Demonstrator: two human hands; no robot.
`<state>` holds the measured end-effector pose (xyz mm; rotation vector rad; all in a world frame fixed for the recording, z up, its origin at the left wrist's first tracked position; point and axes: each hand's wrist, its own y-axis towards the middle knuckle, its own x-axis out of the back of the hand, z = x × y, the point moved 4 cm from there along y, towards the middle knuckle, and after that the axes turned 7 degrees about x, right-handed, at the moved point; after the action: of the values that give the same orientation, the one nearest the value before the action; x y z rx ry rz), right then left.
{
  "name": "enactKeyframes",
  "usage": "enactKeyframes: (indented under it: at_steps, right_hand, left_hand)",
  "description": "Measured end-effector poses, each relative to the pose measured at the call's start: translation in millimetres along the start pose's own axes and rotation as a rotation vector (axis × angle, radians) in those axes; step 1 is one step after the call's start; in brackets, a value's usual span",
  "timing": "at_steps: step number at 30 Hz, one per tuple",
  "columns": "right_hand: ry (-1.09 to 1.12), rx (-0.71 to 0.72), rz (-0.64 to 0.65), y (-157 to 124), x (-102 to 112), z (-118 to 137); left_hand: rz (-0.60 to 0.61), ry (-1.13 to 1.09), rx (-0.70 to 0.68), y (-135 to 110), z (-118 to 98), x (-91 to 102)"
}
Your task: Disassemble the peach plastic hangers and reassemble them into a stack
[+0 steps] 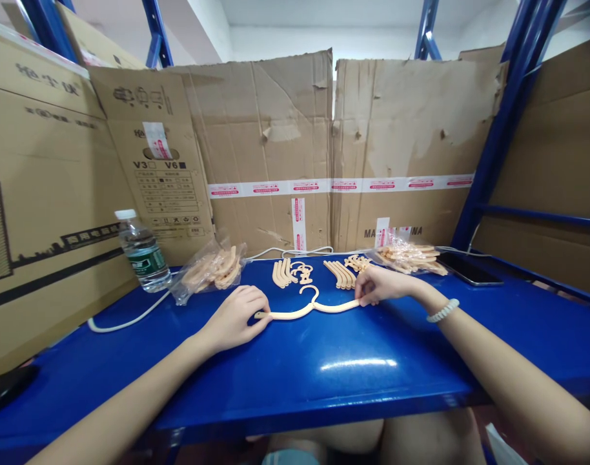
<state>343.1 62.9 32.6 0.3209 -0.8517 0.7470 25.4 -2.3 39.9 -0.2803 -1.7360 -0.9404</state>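
Observation:
A small peach plastic hanger [310, 307] lies flat on the blue table [324, 368], hook pointing away from me. My left hand [237, 316] pinches its left end, fingers curled. My right hand [379, 285] pinches its right end; a white bead bracelet sits on that wrist. Behind the hanger lie loose peach hanger parts: a stack of curved arms [281, 272], a few hooks [302, 271], and another stack of arms [342, 274].
A clear bag of peach parts [212, 270] lies at left, another bag [408, 257] at right. A water bottle [142, 252] stands at far left, a white cable [125, 320] beside it. A dark phone [469, 270] lies at right. Cardboard boxes wall the table.

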Motion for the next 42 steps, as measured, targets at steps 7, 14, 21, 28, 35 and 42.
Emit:
enactKeyframes:
  at_steps: [7,14,21,28,35,42]
  right_hand:
    - [-0.102,0.031,-0.033,0,2,4]
    - [-0.141,0.022,-0.051,1,2,6]
    - [-0.152,-0.007,-0.027,2,2,5]
    - [-0.175,-0.031,-0.038,1,1,7]
    - [-0.202,-0.048,-0.06,-2,3,8]
    - [-0.273,-0.046,-0.101,-3,3,17]
  left_hand:
    - [-0.018,0.056,0.025,1,-1,-4.6]
    - [-0.061,0.078,0.069,1,1,-5.0]
    - [-0.045,0.091,0.088,-1,3,-6.5]
    - [-0.043,0.063,0.115,-3,5,-8.5]
    - [-0.016,-0.015,0.171,-7,11,-10.2]
    - [-0.011,0.006,0.201,-8,20,-10.3]
